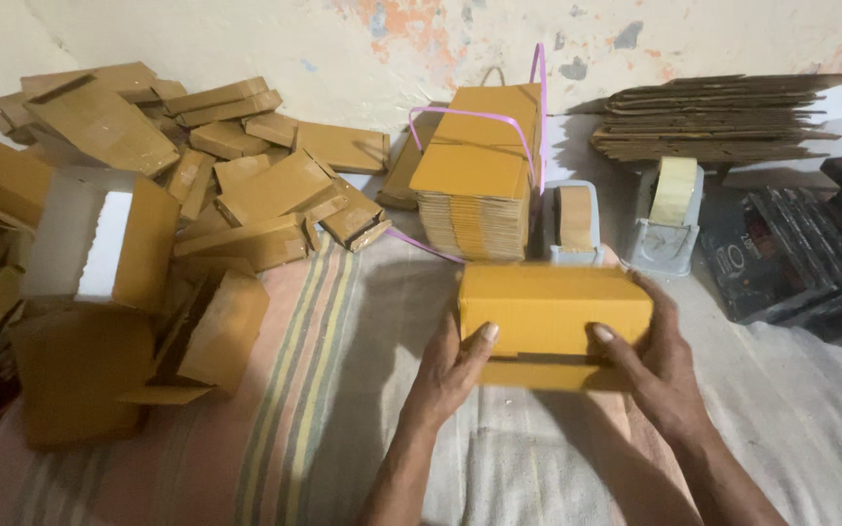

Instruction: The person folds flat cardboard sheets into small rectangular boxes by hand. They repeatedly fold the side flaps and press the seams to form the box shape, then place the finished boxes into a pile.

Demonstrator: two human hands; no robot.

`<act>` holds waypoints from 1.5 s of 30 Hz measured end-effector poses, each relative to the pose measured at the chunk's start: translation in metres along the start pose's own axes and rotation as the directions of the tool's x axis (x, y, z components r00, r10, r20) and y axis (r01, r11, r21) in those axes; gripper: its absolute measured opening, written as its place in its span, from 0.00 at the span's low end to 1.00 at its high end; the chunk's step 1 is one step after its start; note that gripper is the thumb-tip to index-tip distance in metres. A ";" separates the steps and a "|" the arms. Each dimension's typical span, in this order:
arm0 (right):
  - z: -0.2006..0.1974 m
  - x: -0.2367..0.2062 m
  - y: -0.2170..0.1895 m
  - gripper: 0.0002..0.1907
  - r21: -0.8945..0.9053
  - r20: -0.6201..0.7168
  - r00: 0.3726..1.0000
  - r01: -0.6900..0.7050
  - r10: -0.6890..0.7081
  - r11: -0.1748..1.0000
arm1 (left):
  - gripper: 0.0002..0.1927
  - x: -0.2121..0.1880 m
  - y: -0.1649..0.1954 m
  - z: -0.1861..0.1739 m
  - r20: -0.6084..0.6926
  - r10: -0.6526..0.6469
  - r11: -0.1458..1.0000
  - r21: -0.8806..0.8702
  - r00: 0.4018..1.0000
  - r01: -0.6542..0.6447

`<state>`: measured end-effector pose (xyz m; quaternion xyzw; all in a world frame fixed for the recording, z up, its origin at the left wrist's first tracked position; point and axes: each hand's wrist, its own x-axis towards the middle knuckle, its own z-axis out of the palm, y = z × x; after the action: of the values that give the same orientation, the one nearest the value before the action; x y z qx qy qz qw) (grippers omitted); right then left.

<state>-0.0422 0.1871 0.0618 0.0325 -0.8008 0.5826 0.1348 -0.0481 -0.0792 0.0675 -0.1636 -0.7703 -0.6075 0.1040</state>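
Both hands grip one small yellow-brown cardboard box [554,310], held just above a striped cloth [294,390]. The left hand [452,368] clasps the box's left end, thumb pressed on the near face and fingers hidden behind. The right hand [657,362] wraps the right end, thumb on the near face, fingers curled over the far side. A flap [548,375] hangs along the box's lower edge between the two thumbs.

Just beyond the hands stands a stack of flat box blanks [475,190], bound with a pink strap [479,117]. Beside it, straight ahead of the right hand, sit two grey tape dispensers: the nearer one [574,224] carries brown tape, the farther one [672,209] pale tape. Further right and back lies a pile of flattened brown cardboard sheets [718,117] against the wall, and to the right of the right hand lie dark flat packs [811,253].

Well to the left of the left hand spreads a loose heap of folded boxes [246,185], one of them an open box with a white inside [99,244].
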 end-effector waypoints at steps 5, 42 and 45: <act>0.008 -0.014 -0.003 0.21 0.370 -0.097 0.950 0.313 -0.298 0.875 | 0.46 -0.005 -0.024 -0.003 -0.105 0.107 0.936 -0.325 0.989 -0.136; -0.004 -0.069 0.005 0.20 -0.030 -0.058 0.901 0.430 -0.431 0.902 | 0.54 -0.049 -0.071 0.030 0.062 0.429 0.891 0.132 0.901 -0.434; -0.005 -0.043 -0.006 0.30 -0.176 -0.004 0.929 0.365 -0.371 0.914 | 0.52 -0.027 -0.079 0.027 0.176 0.361 0.901 0.186 0.916 -0.391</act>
<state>0.0016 0.1856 0.0577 0.1599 -0.8251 0.4758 0.2591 -0.0518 -0.0724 -0.0201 -0.3384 -0.7911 -0.4755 0.1835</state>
